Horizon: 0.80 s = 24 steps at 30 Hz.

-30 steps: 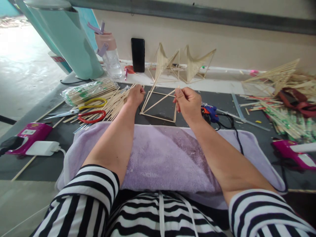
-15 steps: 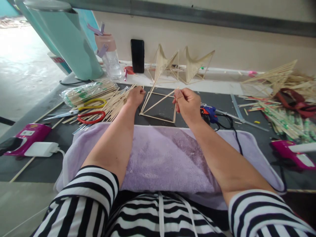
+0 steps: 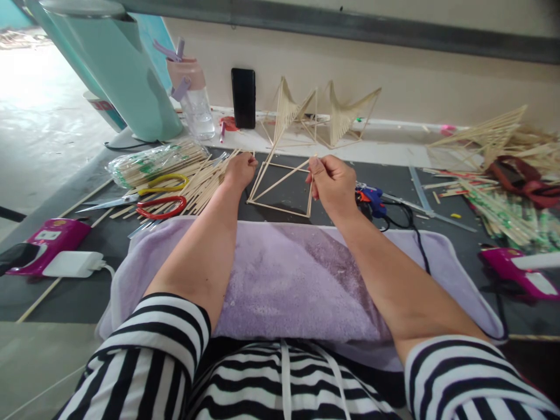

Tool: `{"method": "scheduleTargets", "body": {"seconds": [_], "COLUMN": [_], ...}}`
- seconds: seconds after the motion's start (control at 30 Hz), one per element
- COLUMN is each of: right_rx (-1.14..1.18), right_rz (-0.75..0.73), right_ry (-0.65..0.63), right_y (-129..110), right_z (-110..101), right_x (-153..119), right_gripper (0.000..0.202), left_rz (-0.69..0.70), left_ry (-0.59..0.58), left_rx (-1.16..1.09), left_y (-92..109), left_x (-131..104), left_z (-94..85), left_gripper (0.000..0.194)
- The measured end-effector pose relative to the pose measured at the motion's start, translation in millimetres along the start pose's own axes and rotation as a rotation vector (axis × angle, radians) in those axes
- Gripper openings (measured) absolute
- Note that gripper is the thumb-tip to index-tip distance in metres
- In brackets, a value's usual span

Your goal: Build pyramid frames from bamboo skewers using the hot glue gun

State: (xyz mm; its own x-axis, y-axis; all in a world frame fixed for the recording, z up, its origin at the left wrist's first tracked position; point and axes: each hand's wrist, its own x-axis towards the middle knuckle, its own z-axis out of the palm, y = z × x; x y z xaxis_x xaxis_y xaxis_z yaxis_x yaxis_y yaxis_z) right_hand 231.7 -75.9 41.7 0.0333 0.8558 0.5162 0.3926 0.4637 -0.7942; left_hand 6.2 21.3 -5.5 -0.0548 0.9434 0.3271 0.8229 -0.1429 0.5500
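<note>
On the grey tabletop, a square stick frame, right hand at its right side, fingers pinching a slanting stick, left hand near its left side, fingers curled, any hold unclear.

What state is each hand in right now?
Left hand: curled closed; whether it holds anything cannot be told.
Right hand: closed, pinching a thin stick.

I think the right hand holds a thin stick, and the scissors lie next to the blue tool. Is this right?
Not entirely: in the head view, the scissors lie on the person's left, beside the loose sticks, not next to the blue tool. The right hand does hold a thin stick.
</note>
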Motion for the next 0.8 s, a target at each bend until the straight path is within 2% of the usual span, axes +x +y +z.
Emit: {"method": "scheduleTargets", "body": {"seconds": [0.8], "right_rx": [0.022], "right_rz": [0.002], "right_ry": [0.003], "right_y": [0.9], "right_z": [0.7], "right_x": [0.3], "right_gripper": [0.045], "left_rz": [0.01], "left_ry": [0.005], "left_rx": [0.022], "left_y": [0.5], "left_x": [-1.4], "left_z": [-0.3], "left_gripper": [0.02]}}
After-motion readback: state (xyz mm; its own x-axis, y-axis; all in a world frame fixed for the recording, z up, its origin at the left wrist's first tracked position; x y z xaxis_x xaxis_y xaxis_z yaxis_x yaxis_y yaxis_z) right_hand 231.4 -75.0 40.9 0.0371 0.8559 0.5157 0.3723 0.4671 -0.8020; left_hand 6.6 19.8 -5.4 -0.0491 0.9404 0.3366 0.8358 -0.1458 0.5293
